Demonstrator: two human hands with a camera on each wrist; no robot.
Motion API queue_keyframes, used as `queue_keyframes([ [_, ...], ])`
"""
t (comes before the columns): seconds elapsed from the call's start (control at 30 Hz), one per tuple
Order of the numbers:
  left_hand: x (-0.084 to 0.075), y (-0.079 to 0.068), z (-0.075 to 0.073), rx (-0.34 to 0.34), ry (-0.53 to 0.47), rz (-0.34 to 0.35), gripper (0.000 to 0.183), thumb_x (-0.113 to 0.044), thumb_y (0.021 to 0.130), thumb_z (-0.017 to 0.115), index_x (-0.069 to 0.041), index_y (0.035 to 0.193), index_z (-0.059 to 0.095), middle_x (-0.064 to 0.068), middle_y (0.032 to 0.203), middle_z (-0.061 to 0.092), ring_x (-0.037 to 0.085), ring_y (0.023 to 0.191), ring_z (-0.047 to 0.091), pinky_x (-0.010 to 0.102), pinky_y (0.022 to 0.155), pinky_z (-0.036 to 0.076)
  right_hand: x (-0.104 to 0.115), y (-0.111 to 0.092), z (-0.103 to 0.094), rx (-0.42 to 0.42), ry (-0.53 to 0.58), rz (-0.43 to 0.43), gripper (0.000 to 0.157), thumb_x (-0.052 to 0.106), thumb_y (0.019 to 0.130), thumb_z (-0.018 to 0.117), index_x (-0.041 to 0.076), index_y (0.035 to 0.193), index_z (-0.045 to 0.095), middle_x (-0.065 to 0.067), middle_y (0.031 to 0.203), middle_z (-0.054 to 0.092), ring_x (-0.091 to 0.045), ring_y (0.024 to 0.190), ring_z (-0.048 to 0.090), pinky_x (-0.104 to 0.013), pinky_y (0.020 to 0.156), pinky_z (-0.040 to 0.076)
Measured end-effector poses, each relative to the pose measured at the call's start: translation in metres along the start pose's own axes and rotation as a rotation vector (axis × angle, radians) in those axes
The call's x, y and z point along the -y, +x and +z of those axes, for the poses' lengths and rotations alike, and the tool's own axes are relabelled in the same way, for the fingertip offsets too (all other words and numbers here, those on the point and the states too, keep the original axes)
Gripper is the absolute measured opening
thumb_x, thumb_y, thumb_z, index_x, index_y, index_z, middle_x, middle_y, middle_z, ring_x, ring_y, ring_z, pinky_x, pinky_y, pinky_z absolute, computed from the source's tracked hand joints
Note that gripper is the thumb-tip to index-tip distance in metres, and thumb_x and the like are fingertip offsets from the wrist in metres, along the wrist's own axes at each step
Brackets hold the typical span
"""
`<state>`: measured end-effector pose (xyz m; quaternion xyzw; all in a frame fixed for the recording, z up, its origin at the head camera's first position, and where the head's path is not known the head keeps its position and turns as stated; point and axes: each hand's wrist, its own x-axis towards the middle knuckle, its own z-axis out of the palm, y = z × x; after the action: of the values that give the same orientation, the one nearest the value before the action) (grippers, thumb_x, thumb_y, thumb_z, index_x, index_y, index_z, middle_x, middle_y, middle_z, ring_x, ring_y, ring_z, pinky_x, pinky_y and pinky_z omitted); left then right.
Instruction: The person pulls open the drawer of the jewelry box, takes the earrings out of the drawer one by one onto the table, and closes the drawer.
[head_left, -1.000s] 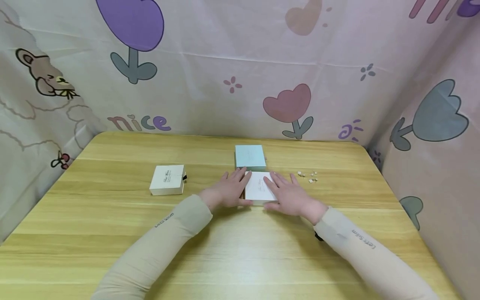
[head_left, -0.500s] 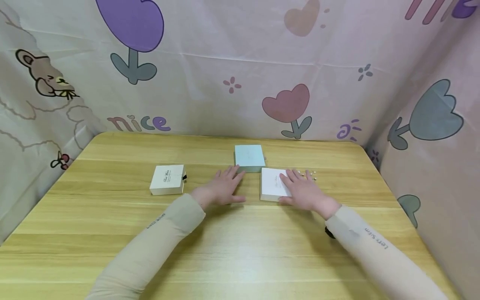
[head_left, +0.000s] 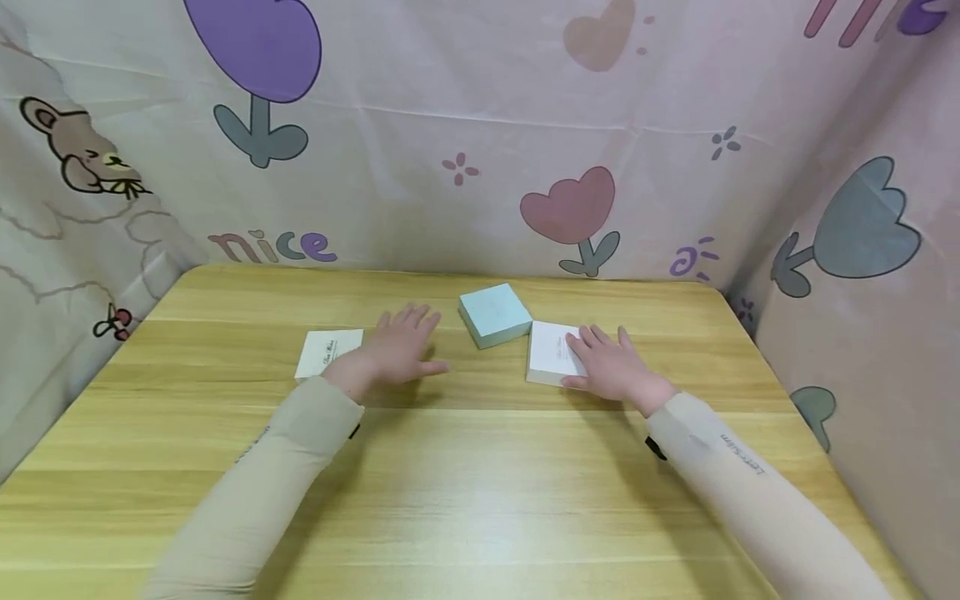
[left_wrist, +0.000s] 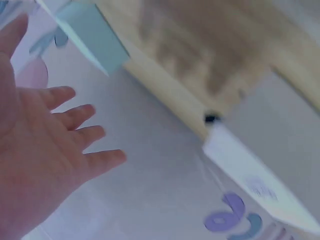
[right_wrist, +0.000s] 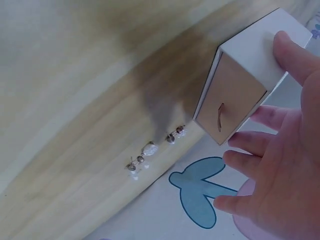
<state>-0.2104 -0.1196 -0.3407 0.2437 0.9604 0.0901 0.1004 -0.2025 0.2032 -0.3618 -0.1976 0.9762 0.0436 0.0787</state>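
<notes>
My right hand [head_left: 611, 367] rests on the right part of a flat white box [head_left: 552, 353] with small printing on its lid. In the right wrist view the thumb lies against one white side, and the fingers extend straight. That view also shows the box's tan drawer end [right_wrist: 232, 100] with a small pull loop. A pale blue box [head_left: 495, 312] stands turned at an angle, its corner right at the white box. With fingers spread and holding nothing, my left hand [head_left: 397, 346] hovers beside a second white box [head_left: 328, 350], its forearm covering part of that box.
Several small earrings [right_wrist: 150, 148] lie on the wooden table [head_left: 480, 500] past the drawer end; my right hand hides them in the head view. A patterned cloth [head_left: 420, 192] hangs along the table's back edge.
My left hand has moved left, away from the middle boxes. The blue box has turned at an angle. Earlier, my right hand slid the white box to the right; it now sits slightly farther back.
</notes>
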Motion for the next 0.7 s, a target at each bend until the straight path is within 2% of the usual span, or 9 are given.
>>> queue_keyframes([
  [0.1, 0.016, -0.010, -0.010, 0.028, -0.012, -0.065, 0.093, -0.048, 0.085, 0.062, 0.002, 0.148, 0.016, 0.026, 0.154, 0.012, 0.046, 0.141, 0.009, 0.067, 0.109, 0.007, 0.001, 0.008, -0.002, 0.024, -0.005, 0.009, 0.078, 0.051, 0.088, 0.056, 0.003, 0.145, 0.032, -0.024, 0.149, 0.029, -0.042, 0.138, 0.026, -0.068, 0.108, 0.013],
  [0.23, 0.034, -0.024, -0.020, 0.109, -0.066, -0.145, 0.105, -0.043, 0.077, 0.073, 0.006, 0.147, 0.012, 0.029, 0.153, 0.007, 0.050, 0.140, 0.004, 0.070, 0.107, 0.001, 0.002, 0.018, -0.003, 0.042, -0.009, 0.028, 0.078, 0.051, 0.089, 0.054, 0.005, 0.146, 0.029, -0.023, 0.151, 0.028, -0.041, 0.139, 0.024, -0.067, 0.108, 0.011],
  [0.33, 0.043, -0.032, -0.025, 0.158, -0.063, -0.188, 0.111, -0.037, 0.071, 0.079, 0.009, 0.146, 0.013, 0.033, 0.151, 0.007, 0.054, 0.137, 0.003, 0.073, 0.104, 0.000, 0.002, 0.024, -0.003, 0.053, -0.009, 0.045, 0.078, 0.052, 0.089, 0.054, 0.005, 0.147, 0.028, -0.022, 0.151, 0.027, -0.041, 0.140, 0.022, -0.067, 0.109, 0.010],
  [0.47, 0.049, -0.036, -0.026, 0.192, 0.004, -0.226, 0.111, -0.033, 0.065, 0.084, 0.013, 0.143, 0.019, 0.037, 0.148, 0.012, 0.058, 0.134, 0.007, 0.075, 0.102, 0.006, 0.005, 0.032, -0.005, 0.065, -0.009, 0.056, 0.078, 0.051, 0.090, 0.053, 0.005, 0.147, 0.027, -0.022, 0.151, 0.027, -0.041, 0.140, 0.022, -0.067, 0.109, 0.009],
  [0.7, 0.052, -0.036, -0.024, 0.188, 0.047, -0.250, 0.099, -0.026, 0.060, 0.086, 0.012, 0.136, 0.035, 0.039, 0.144, 0.023, 0.060, 0.132, 0.014, 0.076, 0.100, 0.011, 0.010, 0.047, -0.011, 0.096, 0.022, 0.085, 0.078, 0.051, 0.091, 0.052, 0.006, 0.149, 0.024, -0.021, 0.153, 0.023, -0.040, 0.142, 0.017, -0.067, 0.109, 0.007],
])
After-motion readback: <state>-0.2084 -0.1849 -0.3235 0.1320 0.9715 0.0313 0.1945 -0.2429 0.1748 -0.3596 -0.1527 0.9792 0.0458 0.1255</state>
